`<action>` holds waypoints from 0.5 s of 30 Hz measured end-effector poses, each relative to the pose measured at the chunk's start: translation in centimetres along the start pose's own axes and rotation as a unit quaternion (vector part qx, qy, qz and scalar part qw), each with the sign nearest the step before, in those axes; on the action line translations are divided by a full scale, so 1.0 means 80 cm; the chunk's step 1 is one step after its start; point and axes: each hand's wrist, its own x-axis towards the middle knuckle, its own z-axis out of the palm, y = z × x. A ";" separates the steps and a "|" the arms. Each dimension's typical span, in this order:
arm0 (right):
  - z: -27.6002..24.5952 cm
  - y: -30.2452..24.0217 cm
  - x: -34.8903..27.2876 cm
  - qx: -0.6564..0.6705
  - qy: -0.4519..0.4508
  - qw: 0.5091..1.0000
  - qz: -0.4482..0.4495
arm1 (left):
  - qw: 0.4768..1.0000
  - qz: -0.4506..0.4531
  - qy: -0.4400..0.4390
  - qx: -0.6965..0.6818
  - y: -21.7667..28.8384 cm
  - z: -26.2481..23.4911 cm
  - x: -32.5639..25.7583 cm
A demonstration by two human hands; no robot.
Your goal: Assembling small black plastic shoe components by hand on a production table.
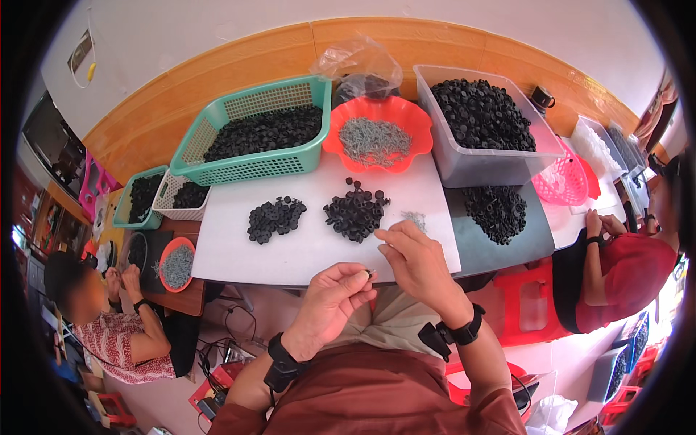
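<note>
Part (370, 274): tiny, black, round | left hand (330, 301) fingers pinch it | right hand (417, 262) fingers curled, holding unclear

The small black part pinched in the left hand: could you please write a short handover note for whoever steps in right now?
Left hand: fingertips pinch one small black part at the table edge.
Right hand: closed grip beside it; what it holds is too small to tell.
White board: two piles of black parts and a few grey screws.
Behind: green basket, orange bowl of screws, clear bin.
Done and left: cannot tell which pile is finished.
</note>
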 end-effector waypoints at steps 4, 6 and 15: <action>0.007 0.000 0.018 -0.142 -0.039 0.989 0.025 | 1.000 0.008 0.005 0.010 0.000 0.000 -0.003; 0.012 0.004 0.022 -0.206 -0.072 0.975 0.045 | 1.000 0.010 0.003 0.011 0.002 0.001 -0.004; 0.014 0.009 0.020 -0.183 -0.054 0.980 0.056 | 0.999 0.015 -0.027 0.023 0.005 -0.004 -0.007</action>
